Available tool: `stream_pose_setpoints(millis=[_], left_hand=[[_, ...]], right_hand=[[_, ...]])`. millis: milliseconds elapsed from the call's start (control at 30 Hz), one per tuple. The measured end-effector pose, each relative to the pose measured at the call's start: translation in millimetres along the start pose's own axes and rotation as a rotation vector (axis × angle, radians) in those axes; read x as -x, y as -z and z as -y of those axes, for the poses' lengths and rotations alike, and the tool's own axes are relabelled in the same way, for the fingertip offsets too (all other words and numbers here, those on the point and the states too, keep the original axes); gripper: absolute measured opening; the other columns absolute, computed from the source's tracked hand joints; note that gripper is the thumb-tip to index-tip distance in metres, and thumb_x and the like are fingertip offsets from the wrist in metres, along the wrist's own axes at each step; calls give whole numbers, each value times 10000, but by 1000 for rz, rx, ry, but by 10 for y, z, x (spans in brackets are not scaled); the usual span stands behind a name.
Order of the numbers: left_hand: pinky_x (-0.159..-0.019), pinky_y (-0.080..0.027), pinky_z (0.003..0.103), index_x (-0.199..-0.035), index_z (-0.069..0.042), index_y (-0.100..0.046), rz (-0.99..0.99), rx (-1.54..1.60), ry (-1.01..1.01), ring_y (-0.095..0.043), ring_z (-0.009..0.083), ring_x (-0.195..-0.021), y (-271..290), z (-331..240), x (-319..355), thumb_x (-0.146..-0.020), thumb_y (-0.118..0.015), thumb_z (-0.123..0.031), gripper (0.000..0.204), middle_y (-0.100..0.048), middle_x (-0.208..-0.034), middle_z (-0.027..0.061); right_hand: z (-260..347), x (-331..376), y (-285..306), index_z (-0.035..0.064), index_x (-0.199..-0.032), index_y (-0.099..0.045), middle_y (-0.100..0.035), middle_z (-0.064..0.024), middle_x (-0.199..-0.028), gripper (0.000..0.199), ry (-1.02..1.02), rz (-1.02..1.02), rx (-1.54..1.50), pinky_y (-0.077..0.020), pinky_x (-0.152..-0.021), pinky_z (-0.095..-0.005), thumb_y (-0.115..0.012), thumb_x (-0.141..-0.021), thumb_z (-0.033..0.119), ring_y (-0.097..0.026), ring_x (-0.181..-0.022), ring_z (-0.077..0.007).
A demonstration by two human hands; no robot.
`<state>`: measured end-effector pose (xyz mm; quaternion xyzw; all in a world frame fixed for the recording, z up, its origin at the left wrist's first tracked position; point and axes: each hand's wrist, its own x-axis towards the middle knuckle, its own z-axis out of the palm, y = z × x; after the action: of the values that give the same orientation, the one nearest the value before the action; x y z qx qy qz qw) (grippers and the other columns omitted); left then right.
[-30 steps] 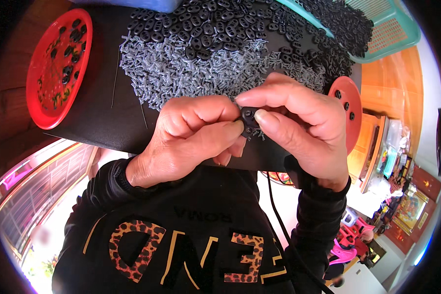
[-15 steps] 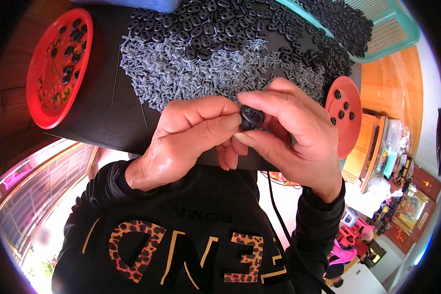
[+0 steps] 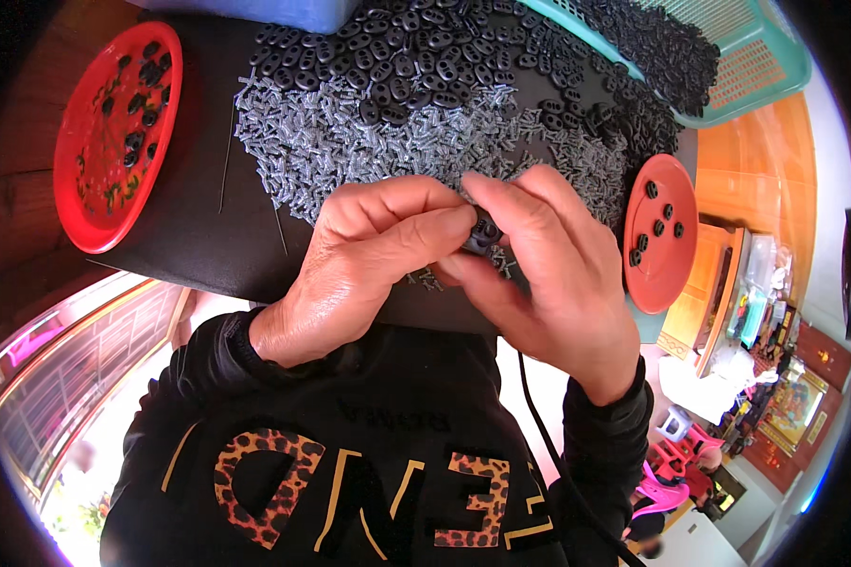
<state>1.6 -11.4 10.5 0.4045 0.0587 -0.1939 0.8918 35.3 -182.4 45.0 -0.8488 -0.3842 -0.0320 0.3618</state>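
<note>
Two red plates here: a big one at ten o'clock holding a scatter of black pieces, a smaller one at three o'clock with seven. Both hands meet at centre, the left hand and right hand pinched narrow on one small black piece between their fingertips. Behind them, at twelve o'clock, a heap of grey pins and black pieces covers the dark board; a teal basket sits at one o'clock.

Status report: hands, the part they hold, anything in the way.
Left hand and right hand pinch one small black part together. Above the grey pins pile. Nothing blocking.
</note>
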Motion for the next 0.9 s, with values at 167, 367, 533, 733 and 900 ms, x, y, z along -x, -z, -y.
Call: stream_pose_setpoints(millis=[167, 367, 533, 733, 900], left_hand=[[-653, -419, 197, -924, 22, -648, -22, -29, -14, -524, 46, -716, -5, 48, -29, -899, -565, -61, 120, -611, -787, 3], [-660, -449, 202, -880, 17, -651, -30, -109, -31, -554, 63, -710, -4, 104, -30, -917, -558, -86, 144, -619, -766, 8], [-660, -450, 204, -844, 20, -641, -27, -122, -11, -555, 62, -707, -18, 136, -35, -919, -546, -85, 159, -622, -762, 10], [-664, -454, 214, -845, 26, -639, -17, -167, -12, -560, 61, -710, -29, 175, -44, -913, -537, -75, 158, -635, -760, 27], [-717, -480, 229, -936, 31, -634, 16, -257, 44, -604, 92, -781, -87, 172, -37, -936, -516, -107, 181, -653, -827, 50]], right_hand=[[-26, -5, 10, -18, -966, -587, -506, -100, -756, 374, -36, 60, 112, -422, -498, -314, -772, -646, 42, -511, -586, -231], [-55, 21, -6, -16, -916, -587, -468, -81, -708, 350, 22, 33, 116, -402, -460, -313, -773, -627, 49, -491, -533, -217], [-77, 54, -25, -15, -899, -581, -440, -76, -687, 318, 34, 36, 126, -389, -429, -325, -756, -641, 48, -480, -499, -219], [-84, 113, -9, -12, -893, -579, -436, -78, -684, 302, 20, 57, 131, -392, -425, -334, -748, -649, 42, -482, -497, -228], [-73, 201, 106, -4, -898, -585, -467, -87, -693, 275, -72, 73, 122, -408, -454, -329, -743, -678, 46, -510, -541, -239]])
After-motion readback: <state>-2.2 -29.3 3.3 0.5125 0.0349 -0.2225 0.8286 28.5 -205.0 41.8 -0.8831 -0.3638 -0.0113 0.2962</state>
